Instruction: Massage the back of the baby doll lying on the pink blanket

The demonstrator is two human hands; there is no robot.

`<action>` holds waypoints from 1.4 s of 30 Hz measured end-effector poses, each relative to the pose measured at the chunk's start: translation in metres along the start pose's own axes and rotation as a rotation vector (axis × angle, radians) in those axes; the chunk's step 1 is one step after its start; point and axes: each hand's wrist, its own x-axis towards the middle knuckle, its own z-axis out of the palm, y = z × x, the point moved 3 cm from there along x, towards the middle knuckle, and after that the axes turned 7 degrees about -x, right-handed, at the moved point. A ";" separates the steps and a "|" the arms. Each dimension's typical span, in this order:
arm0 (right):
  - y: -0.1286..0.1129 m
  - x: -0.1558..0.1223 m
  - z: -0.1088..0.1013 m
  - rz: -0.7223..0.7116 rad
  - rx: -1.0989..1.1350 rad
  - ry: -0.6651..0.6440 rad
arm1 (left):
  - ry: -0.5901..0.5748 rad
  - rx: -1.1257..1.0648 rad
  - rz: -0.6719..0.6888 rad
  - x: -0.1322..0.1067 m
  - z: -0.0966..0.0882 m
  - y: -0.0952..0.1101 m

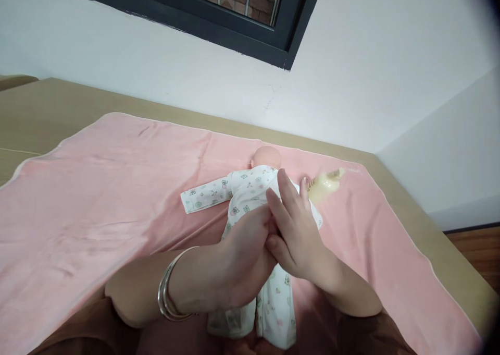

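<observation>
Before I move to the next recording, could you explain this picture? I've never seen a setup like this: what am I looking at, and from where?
There is no machine here: a person works with two bare hands, and a camera worn on the head looks forward and down at them. The left hand, with silver bangles at its wrist, meets the right hand in front of the body. Nothing held shows, though the space between the palms is hidden.

Below them, a baby doll in white patterned clothes lies on a pink blanket spread over a wooden surface. A pale yellow item, too blurred to name surely, lies on the picture's right. Behind is a wall with a dark-framed window.
</observation>
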 end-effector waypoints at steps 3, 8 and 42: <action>0.014 0.004 0.010 0.133 0.072 -0.001 | 0.029 -0.008 0.002 0.004 -0.002 0.011; 0.042 0.013 0.036 0.330 0.194 -0.075 | 0.130 0.158 0.157 0.009 -0.020 0.036; 0.087 0.022 0.085 0.521 -0.034 -0.403 | 0.530 0.899 0.763 0.140 -0.121 0.034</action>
